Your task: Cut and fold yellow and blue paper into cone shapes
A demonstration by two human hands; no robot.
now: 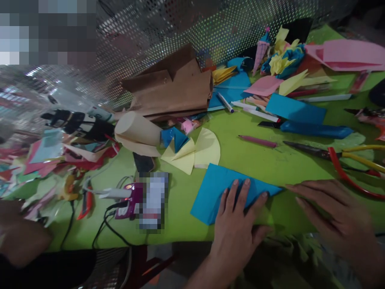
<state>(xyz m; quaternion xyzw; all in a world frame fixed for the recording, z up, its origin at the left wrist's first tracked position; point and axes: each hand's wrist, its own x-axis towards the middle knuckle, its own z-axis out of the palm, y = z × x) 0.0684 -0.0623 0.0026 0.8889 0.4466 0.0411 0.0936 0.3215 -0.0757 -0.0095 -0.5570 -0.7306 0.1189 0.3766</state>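
Note:
A folded sheet of blue paper [207, 192] lies on the green tabletop [180, 237], its narrow point toward the right. My left hand [237, 220] rests flat on the paper with the fingers spread. Beside the pointed tip is my right hand [333, 216], its fingers stretched out and slightly apart; I see nothing in it. Beyond the paper are pale yellow cut pieces [207, 146] and a pink pencil [258, 141]. Scissors [339, 153] with red and yellow handles lie past my right hand.
Left of the paper are a phone [153, 200], a purple power strip [130, 202] with cables, and another person's arm [21, 237]. Brown paper [174, 88], a blue cutter [315, 129], pens and a paper flower [282, 60] lie along the back, before a perforated metal mesh [180, 28].

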